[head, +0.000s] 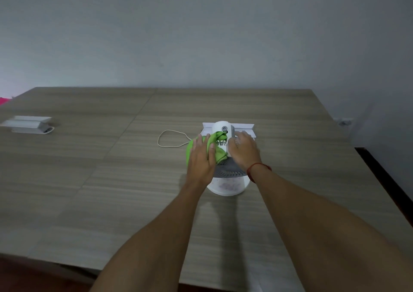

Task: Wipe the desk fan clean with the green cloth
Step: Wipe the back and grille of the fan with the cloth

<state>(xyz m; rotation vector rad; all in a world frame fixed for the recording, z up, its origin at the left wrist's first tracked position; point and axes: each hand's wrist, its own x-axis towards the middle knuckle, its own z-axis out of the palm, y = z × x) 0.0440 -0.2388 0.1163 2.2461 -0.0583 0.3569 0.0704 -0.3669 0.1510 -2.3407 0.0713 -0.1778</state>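
A white desk fan (228, 184) with a grey grille lies tilted on the wooden table (111, 169), right of centre. The green cloth (218, 145) is bunched over the fan's left side and back. My left hand (200, 155) presses flat on the cloth, fingers spread over it. On the fan's right side rests my right hand (244, 150), curled around the white body; a red string circles that wrist. The fan's white motor housing (222, 127) sticks up behind both hands.
A thin white cord (169, 138) loops on the table left of the fan. A white bracket-like tray (243, 127) lies behind the fan. Another white box (29, 124) sits at the far left. The table's right edge (380, 180) drops to a dark floor.
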